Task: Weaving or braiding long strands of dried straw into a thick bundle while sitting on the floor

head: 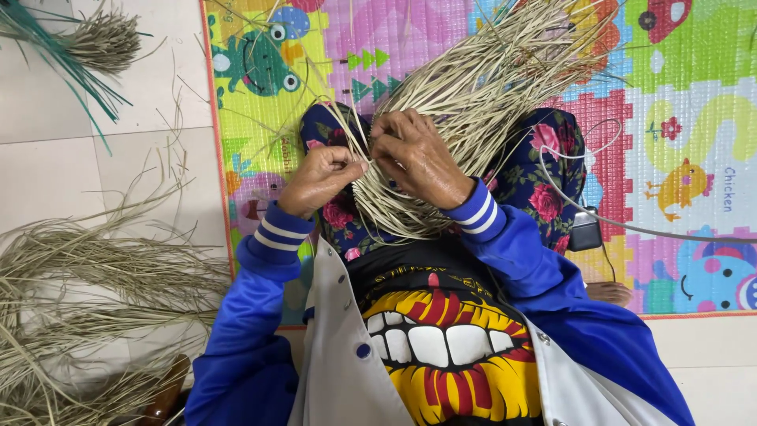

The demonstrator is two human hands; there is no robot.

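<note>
Two bare hands meet over the person's lap in the head view, both working in a fan of pale dried straw strands that spreads from the lap up and away to the far right. The left hand sits just left of the bundle's gathered base — its fingers curled in tight, thumb and forefinger pinched on a few thin strands. The right hand lies on top of the bundle, touching it, fingers bent and closed down among the strands near the left hand's fingertips; the two hands almost touch. How many strands each pinch holds cannot be told.

Below the hands the strands curve together against dark trousers with a pink flower print. Blue sleeves with white-striped cuffs run back to the near edge, either side of a black shirt with a yellow and red mouth design.

Under the person lies a bright play mat with cartoon animals. A grey cable crosses it on the right, next to a small dark box. On the pale tiled floor to the left rest loose heaps of the same dried straw — and, at the far left corner, a tied tuft with green stalks.
</note>
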